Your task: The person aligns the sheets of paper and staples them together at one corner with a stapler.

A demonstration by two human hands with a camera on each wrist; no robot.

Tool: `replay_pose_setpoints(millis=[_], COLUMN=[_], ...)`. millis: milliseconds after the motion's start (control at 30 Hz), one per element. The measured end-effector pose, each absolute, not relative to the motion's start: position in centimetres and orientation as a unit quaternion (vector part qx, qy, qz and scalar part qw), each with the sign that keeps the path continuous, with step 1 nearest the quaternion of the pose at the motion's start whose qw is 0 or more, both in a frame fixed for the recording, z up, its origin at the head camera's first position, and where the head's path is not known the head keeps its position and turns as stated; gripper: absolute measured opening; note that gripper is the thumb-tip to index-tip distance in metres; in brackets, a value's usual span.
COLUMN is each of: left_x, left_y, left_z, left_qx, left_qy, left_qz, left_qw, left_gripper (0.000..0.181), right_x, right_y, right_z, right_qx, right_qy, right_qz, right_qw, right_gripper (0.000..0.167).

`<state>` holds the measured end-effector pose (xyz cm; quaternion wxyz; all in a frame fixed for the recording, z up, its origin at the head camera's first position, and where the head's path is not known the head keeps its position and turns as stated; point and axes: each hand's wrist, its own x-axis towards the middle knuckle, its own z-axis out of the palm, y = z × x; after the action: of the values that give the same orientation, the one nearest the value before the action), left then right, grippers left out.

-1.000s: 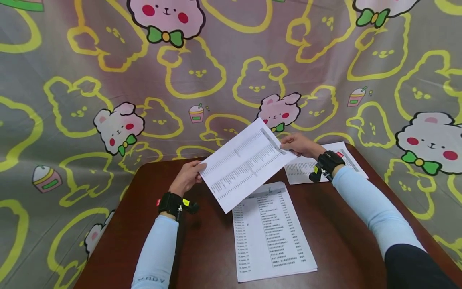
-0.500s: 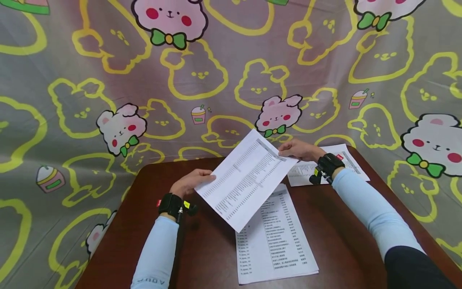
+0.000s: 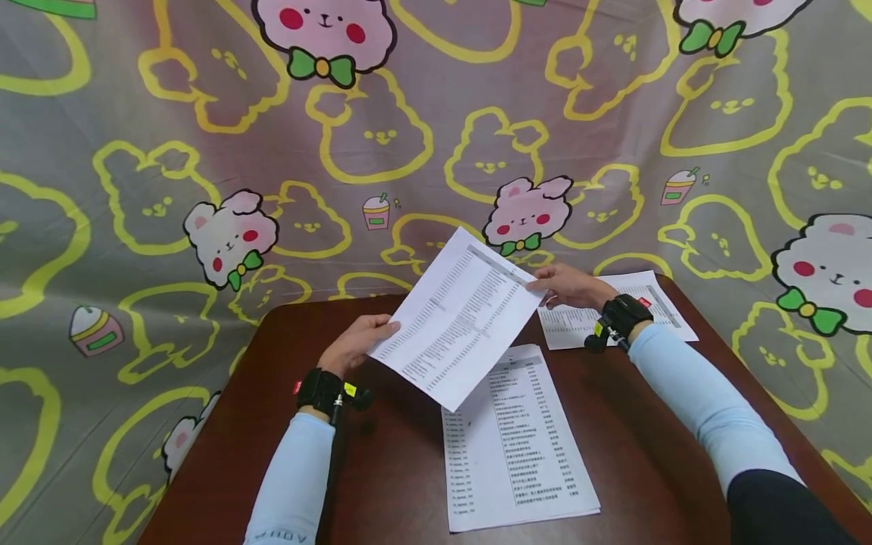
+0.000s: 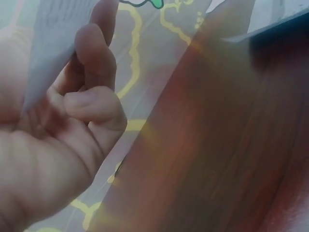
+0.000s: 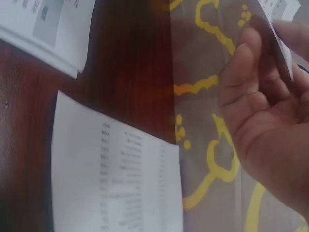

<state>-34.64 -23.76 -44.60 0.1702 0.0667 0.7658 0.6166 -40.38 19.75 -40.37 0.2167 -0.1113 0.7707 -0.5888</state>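
Between both hands a printed sheet of paper (image 3: 459, 318) is held up, tilted, above the table. My left hand (image 3: 357, 339) pinches its left edge between thumb and fingers; the left wrist view shows a corner of the sheet against the left palm (image 4: 53, 154). At the sheet's right corner my right hand (image 3: 568, 286) pinches it, fingers curled behind, as the right wrist view also shows. Below lies a stack of printed sheets (image 3: 527, 454), its upper left part covered by the raised sheet. Another printed paper (image 3: 572, 325) lies at the back right, partly hidden behind the right hand and wrist.
Everything lies on a dark reddish-brown wooden table (image 3: 381, 469) with rounded back corners. Behind it hangs a grey curtain (image 3: 422, 91) with yellow outlines and cartoon bunnies. Each wrist wears a black strap with a small camera (image 3: 320, 390).
The held sheet dipped and swung its lower corner toward the stack, then rose slightly again. Both hands keep hold of it; the left hand shifted a little along the edge. The stack stays put.
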Motion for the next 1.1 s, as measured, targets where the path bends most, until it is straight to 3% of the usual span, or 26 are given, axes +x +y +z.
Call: replay_pose_setpoints(millis=[333,533,967,1100], left_x=[-32.9,-32.5,-32.9,-32.8], left_y=[-22.1,-21.8,-19.6,-19.3], left_z=[-44.7,-44.8,-44.9,-44.9], left_qx=[0.087,0.108,0.120,0.107], left_qy=[0.764,0.764,0.752,0.767], left_qz=[0.605,0.591,0.617,0.611], left_qw=[0.207,0.236,0.199,0.165], left_gripper=[0.038,0.030,0.026,0.026], right_x=[-40.5,-40.5,-40.0,-39.8], right_y=[18.8,19.1,19.0,18.9], right_z=[-39.7,-39.7,-40.1,-40.3], right_qx=[-0.041,-0.058,-0.065,-0.058], right_qy=[0.711,0.702,0.701,0.701], right_qz=[-0.689,-0.687,-0.672,-0.674], right_qw=[0.134,0.181,0.229,0.226], right_gripper=[0.016,0.021,0.022,0.021])
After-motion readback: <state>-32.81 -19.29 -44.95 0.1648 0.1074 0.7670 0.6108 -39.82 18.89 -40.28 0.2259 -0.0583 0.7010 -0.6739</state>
